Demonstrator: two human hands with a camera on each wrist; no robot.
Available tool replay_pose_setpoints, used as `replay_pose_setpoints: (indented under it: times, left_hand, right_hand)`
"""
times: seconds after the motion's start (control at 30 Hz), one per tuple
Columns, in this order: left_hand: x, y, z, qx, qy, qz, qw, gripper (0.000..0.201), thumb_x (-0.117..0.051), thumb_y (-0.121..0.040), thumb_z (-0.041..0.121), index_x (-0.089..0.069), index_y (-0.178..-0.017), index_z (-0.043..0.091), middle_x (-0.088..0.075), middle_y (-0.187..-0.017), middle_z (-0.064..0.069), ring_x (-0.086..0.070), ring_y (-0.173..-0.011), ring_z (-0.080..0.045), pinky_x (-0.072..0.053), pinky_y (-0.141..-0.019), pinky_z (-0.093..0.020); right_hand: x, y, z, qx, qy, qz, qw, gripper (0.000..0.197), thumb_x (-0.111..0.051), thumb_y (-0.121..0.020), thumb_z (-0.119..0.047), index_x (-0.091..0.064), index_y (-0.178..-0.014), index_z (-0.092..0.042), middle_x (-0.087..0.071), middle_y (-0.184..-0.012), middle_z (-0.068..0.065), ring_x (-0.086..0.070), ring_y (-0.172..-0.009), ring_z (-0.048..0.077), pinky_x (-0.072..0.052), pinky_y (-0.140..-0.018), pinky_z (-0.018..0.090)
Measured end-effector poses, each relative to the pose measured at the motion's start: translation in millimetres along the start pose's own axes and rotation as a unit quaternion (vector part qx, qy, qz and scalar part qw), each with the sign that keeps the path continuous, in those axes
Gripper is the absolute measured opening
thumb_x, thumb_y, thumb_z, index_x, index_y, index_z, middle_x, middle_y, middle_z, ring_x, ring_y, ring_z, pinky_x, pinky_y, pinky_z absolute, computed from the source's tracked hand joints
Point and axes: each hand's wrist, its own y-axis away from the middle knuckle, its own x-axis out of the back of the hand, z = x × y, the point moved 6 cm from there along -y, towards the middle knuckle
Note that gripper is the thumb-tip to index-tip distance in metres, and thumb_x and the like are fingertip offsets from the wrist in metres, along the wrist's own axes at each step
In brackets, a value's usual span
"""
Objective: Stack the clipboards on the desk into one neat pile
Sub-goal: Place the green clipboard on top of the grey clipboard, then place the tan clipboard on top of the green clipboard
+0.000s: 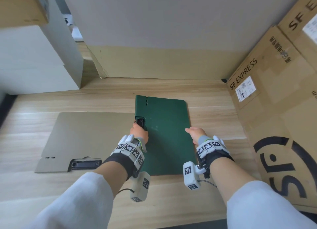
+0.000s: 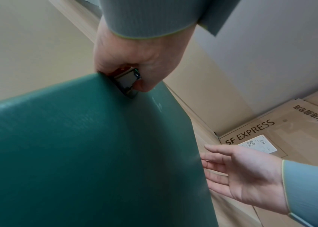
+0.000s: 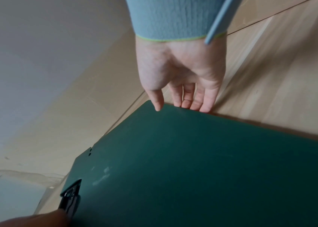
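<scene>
A dark green clipboard [image 1: 166, 134] lies lengthwise across the middle of the wooden desk [image 1: 214, 119], its metal clip [image 1: 141, 123] on the left edge. My left hand [image 1: 139, 132] grips that clip [image 2: 127, 80], thumb and fingers curled round it. My right hand [image 1: 195, 134] is at the board's right edge with straight fingers [image 3: 193, 98] going under it and the thumb on top; in the left wrist view the palm [image 2: 251, 173] faces up. The green board [image 3: 202, 169] looks slightly raised on that side. A tan clipboard [image 1: 85, 139] lies flat to the left, its clip [image 1: 85, 163] towards me.
A large SF Express cardboard box [image 1: 277, 100] stands close on the right. White boxes [image 1: 34, 61] and a cardboard box [image 1: 20, 6] crowd the back left. A wall with a tan base [image 1: 154, 61] bounds the desk behind.
</scene>
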Motion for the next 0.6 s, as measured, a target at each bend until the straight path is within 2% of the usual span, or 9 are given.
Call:
replay_pose_setpoints:
  times: [0.13,0.23,0.3,0.37,0.4,0.5,0.6]
  left_hand:
    - [22,-10,-12,-0.006,-0.019,0.014,1.0,0.041,-0.041,-0.094,0.019,-0.043,-0.128,-0.002,-0.055,-0.129,-0.024,-0.054,-0.118,-0.039,-0.045,-0.098,-0.043]
    - [48,-20,-25,0.0,-0.074,0.044,0.996,0.046,-0.03,-0.097,0.025,-0.042,-0.135,0.002,-0.047,-0.135,-0.024,-0.047,-0.124,-0.04,-0.038,-0.107,-0.046]
    - [68,-31,-49,0.034,-0.104,0.049,0.993,0.049,-0.028,-0.098,0.027,-0.03,-0.146,0.014,-0.031,-0.147,-0.022,-0.035,-0.134,-0.041,-0.03,-0.112,-0.05]
    - [85,-43,-83,0.08,-0.155,0.024,0.984,0.057,-0.025,-0.098,0.035,-0.009,-0.152,0.031,-0.002,-0.16,-0.017,-0.014,-0.144,-0.046,-0.018,-0.118,-0.057]
    - [92,-50,-102,0.101,-0.181,0.015,0.978,0.059,-0.023,-0.097,0.04,-0.002,-0.151,0.037,0.01,-0.161,-0.013,-0.006,-0.146,-0.046,-0.012,-0.118,-0.059]
    - [106,-55,-141,0.134,-0.169,0.015,0.976,0.064,-0.021,-0.091,0.058,0.01,-0.146,0.049,0.021,-0.16,-0.011,-0.002,-0.148,-0.041,-0.009,-0.12,-0.055]
    - [108,-53,-153,0.116,-0.18,0.022,0.977,0.064,-0.02,-0.087,0.065,0.013,-0.141,0.057,0.024,-0.16,-0.005,0.002,-0.147,-0.046,-0.008,-0.12,-0.057]
  right_hand:
    - [-18,1,-9,-0.001,-0.002,-0.019,1.0,0.052,-0.049,-0.091,-0.031,-0.044,-0.139,-0.011,-0.05,-0.14,0.01,-0.049,-0.126,0.031,-0.042,-0.107,0.042]
    - [-30,3,-16,-0.004,-0.002,-0.021,1.0,0.045,-0.047,-0.093,-0.026,-0.049,-0.132,-0.005,-0.053,-0.134,0.017,-0.051,-0.123,0.035,-0.043,-0.105,0.045]
    - [-37,5,-20,-0.003,0.007,-0.014,1.0,0.044,-0.045,-0.093,-0.022,-0.048,-0.131,0.0,-0.051,-0.136,0.018,-0.05,-0.124,0.036,-0.043,-0.105,0.046]
    - [-40,6,-23,-0.001,0.028,-0.007,1.0,0.043,-0.044,-0.093,-0.02,-0.047,-0.131,0.0,-0.052,-0.135,0.018,-0.05,-0.123,0.036,-0.043,-0.105,0.046]
    - [-41,7,-24,-0.001,0.037,-0.006,0.999,0.043,-0.043,-0.093,-0.021,-0.047,-0.132,-0.003,-0.052,-0.135,0.017,-0.051,-0.122,0.036,-0.043,-0.104,0.046]
    - [-40,4,-25,-0.001,0.04,-0.004,0.999,0.043,-0.042,-0.093,-0.021,-0.046,-0.134,-0.006,-0.051,-0.135,0.015,-0.05,-0.122,0.035,-0.043,-0.104,0.046]
    - [-41,1,-24,-0.003,0.048,0.006,0.999,0.043,-0.042,-0.093,-0.021,-0.045,-0.134,-0.007,-0.052,-0.13,0.015,-0.052,-0.113,0.033,-0.043,-0.104,0.046]
